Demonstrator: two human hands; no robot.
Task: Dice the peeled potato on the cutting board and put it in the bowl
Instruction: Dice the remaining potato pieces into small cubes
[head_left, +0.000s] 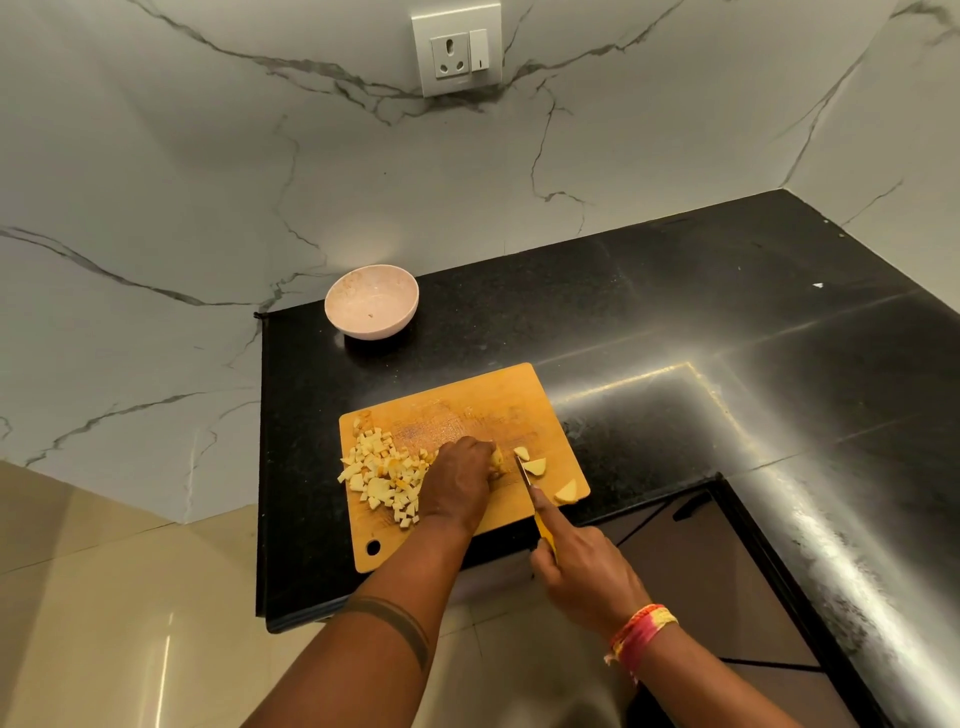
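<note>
Counter (649, 322): black stone; we stand at its near edge.
Cutting board (467, 395): wooden, near-left on the counter.
Bowl (371, 300): pink, far-left, well apart from the board.
Diced potato (382, 470): heaped on the board's left.
Left hand (460, 480): our grip curls over a potato piece (497, 460), partly hiding it.
Right hand (584, 569): our grip clasps the knife (527, 475), forefinger along it.
Wedges (535, 466): right of the blade.

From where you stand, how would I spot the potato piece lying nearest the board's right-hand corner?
Find the black counter, then the wooden cutting board on it. Past the knife, three uncut pieces lie in a row; yours is the wedge at the board's near right corner, apart from the diced heap on the left.
</note>
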